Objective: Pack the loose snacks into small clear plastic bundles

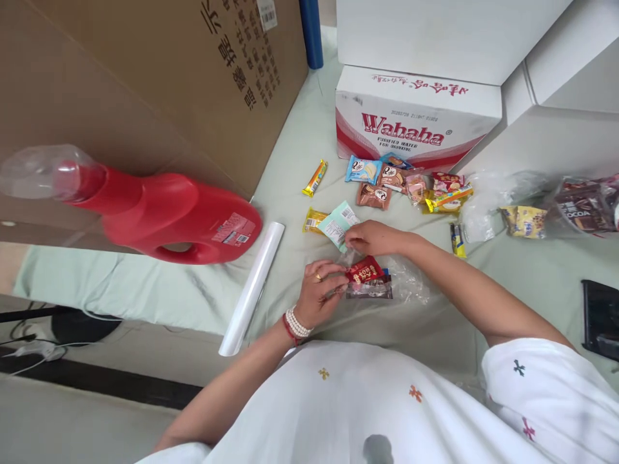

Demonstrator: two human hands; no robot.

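Note:
My left hand [320,290] is closed in a pinch on the edge of a clear plastic bag [403,283] lying on the pale green cloth. Inside the bag's mouth sit a red snack packet [365,270] and a dark packet [370,290]. My right hand [373,237] is closed too, pinching the bag's upper edge just above the red packet. A mint-green packet [337,224] lies right beside my right hand, partly over a yellow packet [313,220].
A red detergent jug [164,216] lies at the left, a white roll [252,287] beside it. Several snack packets [387,177] lie before a Wahaha carton [416,122]. More packets and plastic [522,216] lie right; a dark object [599,316] at far right; a big cardboard box [169,77] behind.

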